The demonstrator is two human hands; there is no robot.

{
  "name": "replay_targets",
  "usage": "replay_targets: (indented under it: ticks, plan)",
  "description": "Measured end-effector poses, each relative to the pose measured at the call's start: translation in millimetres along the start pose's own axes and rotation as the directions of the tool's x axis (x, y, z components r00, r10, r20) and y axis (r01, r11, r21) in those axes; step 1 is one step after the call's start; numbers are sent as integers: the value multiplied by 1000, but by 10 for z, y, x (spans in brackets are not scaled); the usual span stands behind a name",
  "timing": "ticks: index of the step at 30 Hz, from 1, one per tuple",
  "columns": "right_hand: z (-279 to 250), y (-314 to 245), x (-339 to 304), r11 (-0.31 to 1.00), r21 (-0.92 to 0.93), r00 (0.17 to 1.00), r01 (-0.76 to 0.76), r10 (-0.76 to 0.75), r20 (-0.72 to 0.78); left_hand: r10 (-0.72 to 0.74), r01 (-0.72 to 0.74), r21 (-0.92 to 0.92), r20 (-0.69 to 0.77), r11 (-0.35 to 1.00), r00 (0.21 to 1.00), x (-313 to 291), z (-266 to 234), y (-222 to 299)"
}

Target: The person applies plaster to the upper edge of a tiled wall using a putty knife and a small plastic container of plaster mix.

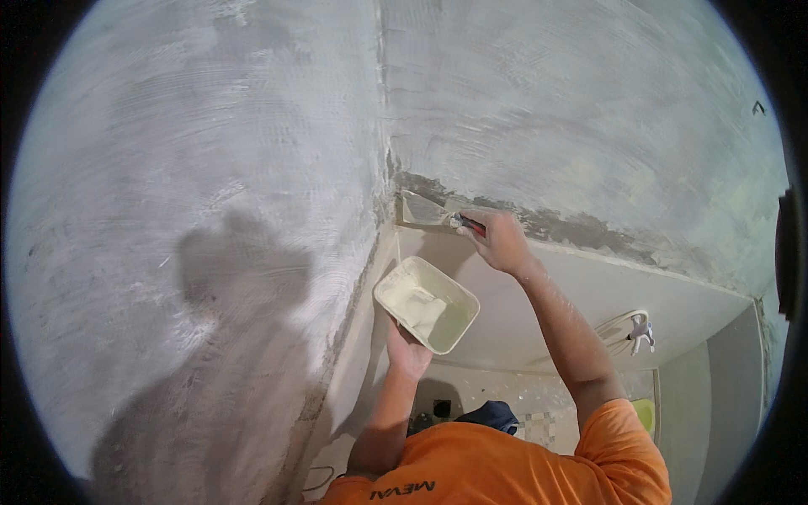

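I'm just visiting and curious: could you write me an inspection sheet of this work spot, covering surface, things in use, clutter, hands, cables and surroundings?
Surface: streaky grey walls meet in a corner; a rough dark strip runs along the right one's lower edge.
Things in use: putty knife, blade near the corner; pale tub, tilted, with whitish paste inside.
Clutter: a green item, partly hidden by the orange sleeve.
Hands: left hand holds the tub from below; right hand grips the knife's handle.
Cables: a pale looped cord or hose; which is unclear.
Surroundings: a large shadow on the left wall.
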State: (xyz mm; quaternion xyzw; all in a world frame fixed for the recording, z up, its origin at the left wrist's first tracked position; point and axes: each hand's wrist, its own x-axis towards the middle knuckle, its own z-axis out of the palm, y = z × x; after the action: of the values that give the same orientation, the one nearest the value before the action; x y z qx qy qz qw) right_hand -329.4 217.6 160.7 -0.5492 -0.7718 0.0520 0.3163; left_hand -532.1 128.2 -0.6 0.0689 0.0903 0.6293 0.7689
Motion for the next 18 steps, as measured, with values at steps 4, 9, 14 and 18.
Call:
replay_targets:
  ticks: [4, 9, 14, 18]
  plan:
    - [86, -17, 199, 986, -139, 996, -90, 85, -41, -19, 18, 11, 39, 1000, 999, -3, -44, 8]
    - [223, 32, 101, 929, -168, 944, -329, 321, -75, 45, -47, 116, 18, 992, 999, 38, -6, 33]
    - [-17, 339, -226, 917, -148, 923, -370, 345, -171, -68, 68, 46, 8, 997, 998, 83, 235, 86]
    - [-216, 244, -393, 934, -53, 922, -354, 339, -185, -102, 98, 39, 98, 994, 990, 222, 156, 89]
